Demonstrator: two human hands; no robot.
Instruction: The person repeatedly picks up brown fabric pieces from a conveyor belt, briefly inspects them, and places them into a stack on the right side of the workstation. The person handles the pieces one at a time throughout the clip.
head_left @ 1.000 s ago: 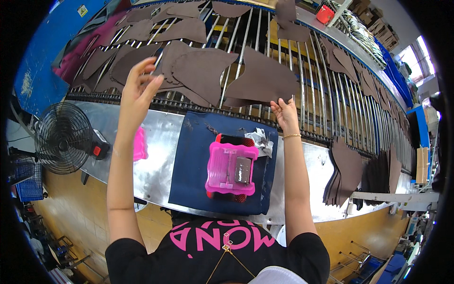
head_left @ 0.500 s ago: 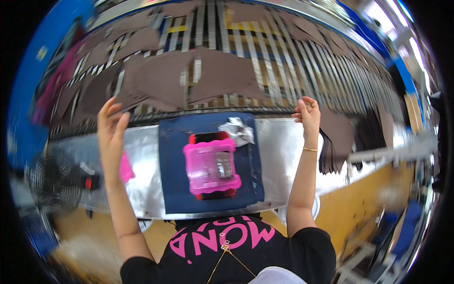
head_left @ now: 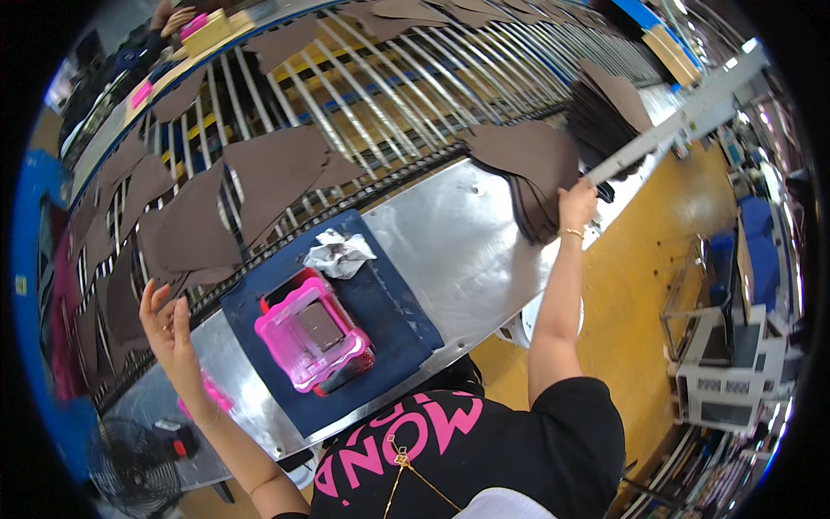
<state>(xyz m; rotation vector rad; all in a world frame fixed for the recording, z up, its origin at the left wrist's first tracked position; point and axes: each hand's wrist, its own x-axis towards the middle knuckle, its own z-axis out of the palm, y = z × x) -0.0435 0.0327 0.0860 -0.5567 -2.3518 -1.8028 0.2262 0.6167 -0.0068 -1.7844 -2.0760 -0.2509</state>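
Note:
My left hand [head_left: 173, 329] is raised near the table's left end with its fingers apart, holding nothing. My right hand [head_left: 577, 206] is at the right edge of a stack of dark brown flat cut pieces [head_left: 532, 164], beside a long pale grey bar [head_left: 644, 156]. Its fingers are bunched together; whatever they pinch is too small to make out. Between my arms, on a dark blue mat [head_left: 393, 324], stands a pink scalloped plastic tray [head_left: 278, 327] over a red and black object. Inside the tray lies a grey-brown rectangular block [head_left: 321, 325].
A crumpled whitish sheet [head_left: 340, 253] lies on the mat. Beyond the metal table [head_left: 441, 229] runs a slatted conveyor [head_left: 363, 112] bearing brown pieces. Darker pieces [head_left: 596, 130] are piled past the bar. A black fan [head_left: 134, 463] stands at lower left. Another person's hand [head_left: 179, 19] shows at the far left.
My view has swung to the right. My right hand has gone from the air above the table to the edge of the brown stack. My left hand stays raised and empty.

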